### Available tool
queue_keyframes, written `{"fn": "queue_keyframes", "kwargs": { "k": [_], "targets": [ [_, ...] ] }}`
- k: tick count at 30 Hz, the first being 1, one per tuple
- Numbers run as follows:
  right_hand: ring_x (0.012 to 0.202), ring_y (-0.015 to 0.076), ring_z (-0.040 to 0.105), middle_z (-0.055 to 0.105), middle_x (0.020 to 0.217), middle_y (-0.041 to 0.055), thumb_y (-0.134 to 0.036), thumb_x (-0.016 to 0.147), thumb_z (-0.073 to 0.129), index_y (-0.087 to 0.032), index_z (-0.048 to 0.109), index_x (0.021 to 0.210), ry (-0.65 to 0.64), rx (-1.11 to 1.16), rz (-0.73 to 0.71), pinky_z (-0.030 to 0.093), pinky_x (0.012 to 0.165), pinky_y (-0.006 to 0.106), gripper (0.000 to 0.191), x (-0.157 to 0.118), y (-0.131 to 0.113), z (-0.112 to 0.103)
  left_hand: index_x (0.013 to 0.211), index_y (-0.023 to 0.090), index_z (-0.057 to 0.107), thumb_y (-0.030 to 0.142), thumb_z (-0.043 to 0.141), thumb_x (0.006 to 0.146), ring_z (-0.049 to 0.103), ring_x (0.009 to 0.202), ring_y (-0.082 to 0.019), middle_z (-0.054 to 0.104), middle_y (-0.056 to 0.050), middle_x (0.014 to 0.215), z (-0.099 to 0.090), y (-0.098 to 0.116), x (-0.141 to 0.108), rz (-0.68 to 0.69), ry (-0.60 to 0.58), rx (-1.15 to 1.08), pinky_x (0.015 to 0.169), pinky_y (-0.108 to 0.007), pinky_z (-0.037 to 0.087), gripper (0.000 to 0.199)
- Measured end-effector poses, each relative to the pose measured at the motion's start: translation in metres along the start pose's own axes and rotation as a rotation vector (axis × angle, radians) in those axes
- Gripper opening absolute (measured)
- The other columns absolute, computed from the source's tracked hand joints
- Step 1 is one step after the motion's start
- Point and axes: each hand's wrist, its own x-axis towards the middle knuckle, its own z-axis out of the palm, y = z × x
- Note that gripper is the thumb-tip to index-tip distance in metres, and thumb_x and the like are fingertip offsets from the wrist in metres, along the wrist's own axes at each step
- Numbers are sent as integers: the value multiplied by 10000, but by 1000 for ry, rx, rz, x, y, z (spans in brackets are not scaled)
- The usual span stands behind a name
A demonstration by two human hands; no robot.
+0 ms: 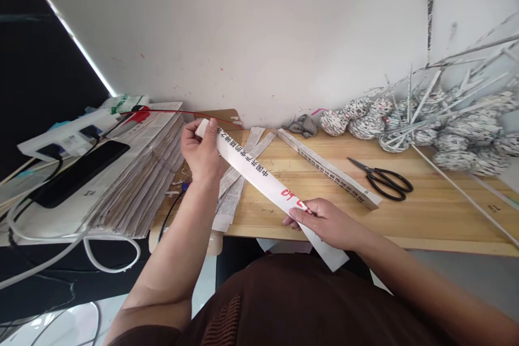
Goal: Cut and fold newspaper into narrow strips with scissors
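Note:
A long white paper strip (255, 170) with black and red printed characters stretches slantwise between my two hands, above the table's front edge. My left hand (203, 146) pinches its upper left end, thumb on top. Lower down, my right hand (320, 220) grips the strip with the thumb over it, and the free end pokes out toward my lap. Behind the strip, several cut newspaper strips (227, 211) lie on the wood. A folded printed paper length (328, 170) rests to the right, near black-handled scissors (383, 178) whose blades point up and left.
Stacked newspaper (141, 173) fills the left side, bearing a black phone (81, 173) and a white power strip (73, 135) with cables. Woven paper gourd shapes (365, 119) and thin paper sticks (458, 97) crowd the right rear. A grey cloth (304, 126) lies by the wall.

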Motion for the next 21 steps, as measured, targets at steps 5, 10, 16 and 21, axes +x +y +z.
{"fn": "queue_keyframes", "kwargs": {
  "k": [5, 10, 16, 21],
  "targets": [
    [624, 128, 589, 697, 809, 37, -679, 886, 605, -189, 800, 965, -102, 230, 71, 414, 526, 238, 533, 4, 0, -2, 945, 249, 582, 651, 704, 797, 706, 956, -224, 726, -33, 945, 9, 12, -24, -475, -297, -198, 808, -369, 565, 445],
    [588, 119, 631, 670, 728, 7, -678, 804, 713, -159, 782, 940, -157, 451, 137, 478, 572, 246, 541, 10, 7, 1, 1066, 212, 645, 334, 832, 762, 741, 796, -192, 762, -43, 944, 21, 14, -81, -795, -314, -415, 782, -341, 582, 377],
    [631, 137, 687, 726, 819, 55, -625, 846, 712, -122, 760, 940, -320, 445, 170, 537, 641, 276, 514, 10, 20, -8, 956, 181, 673, 302, 696, 918, 742, 796, -161, 747, -29, 844, 19, 3, -67, -785, -143, -505, 896, -334, 565, 129],
    [839, 193, 719, 752, 911, 71, -612, 870, 697, -166, 697, 968, -158, 301, 43, 545, 744, 289, 457, 26, 3, -11, 985, 156, 673, 327, 733, 895, 730, 748, -153, 697, -5, 761, 28, 8, -83, -757, -196, -544, 882, -348, 570, 203]
  ]
}}
